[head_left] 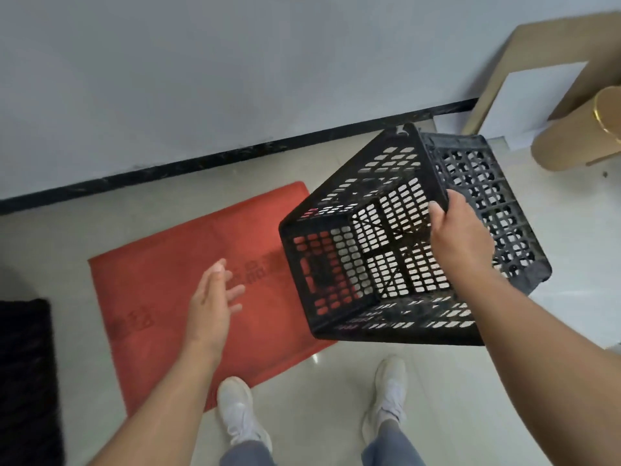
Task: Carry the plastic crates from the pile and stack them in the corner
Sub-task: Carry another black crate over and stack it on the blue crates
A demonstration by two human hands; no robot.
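The right hand (462, 237) grips the tilted black crate (396, 237) by its rim, in the air; the left hand (215, 297) hangs relaxed, holding nothing.

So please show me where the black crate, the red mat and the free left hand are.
black plastic crate (339, 260): head view, on its left perforated wall.
red mat (161, 280): head view, on its bare middle.
left hand (211, 297): head view, on the open palm.
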